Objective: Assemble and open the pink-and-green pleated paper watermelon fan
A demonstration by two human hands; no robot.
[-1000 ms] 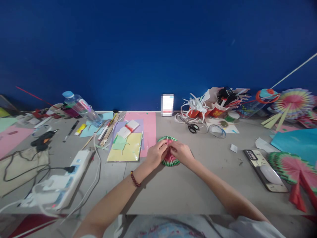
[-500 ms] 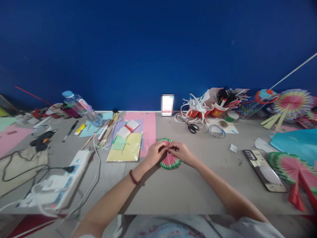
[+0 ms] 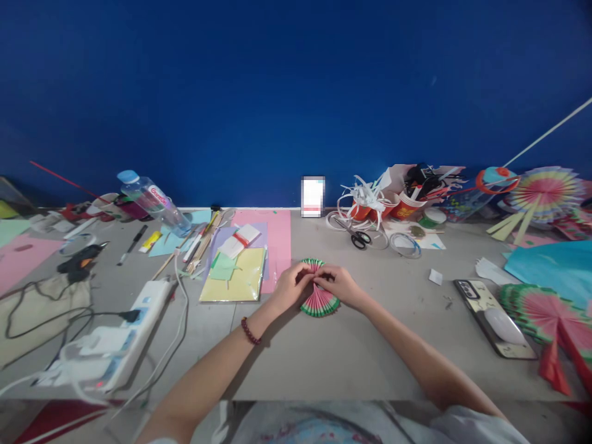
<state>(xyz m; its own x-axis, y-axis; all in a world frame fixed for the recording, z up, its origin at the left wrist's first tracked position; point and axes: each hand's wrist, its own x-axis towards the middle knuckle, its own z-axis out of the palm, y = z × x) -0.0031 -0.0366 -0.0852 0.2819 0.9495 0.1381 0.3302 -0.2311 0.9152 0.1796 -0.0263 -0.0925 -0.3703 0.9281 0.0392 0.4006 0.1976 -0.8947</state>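
A pleated paper fan point(image 3: 320, 301), pink in the middle with a green rim, lies near the centre of the table, its folds spread toward me and away from me. My left hand point(image 3: 295, 285) pinches it at its narrow middle from the left. From the right, my right hand point(image 3: 338, 285) pinches the same spot, fingertips almost touching those of the left. The fingers hide the fan's middle and part of both sides. A beaded bracelet point(image 3: 250, 331) circles my left wrist.
Yellow paper in a clear sleeve point(image 3: 234, 285) lies left of the hands, near a white power strip point(image 3: 143, 327). Black-handled scissors point(image 3: 361, 239) lie behind to the right. A phone point(image 3: 494, 320) with a mouse point(image 3: 504, 325) on it and another green-pink fan point(image 3: 541, 311) are at right.
The fan's near half has shifted slightly to the right. Both hands stay pinched at its middle in nearly the same place.
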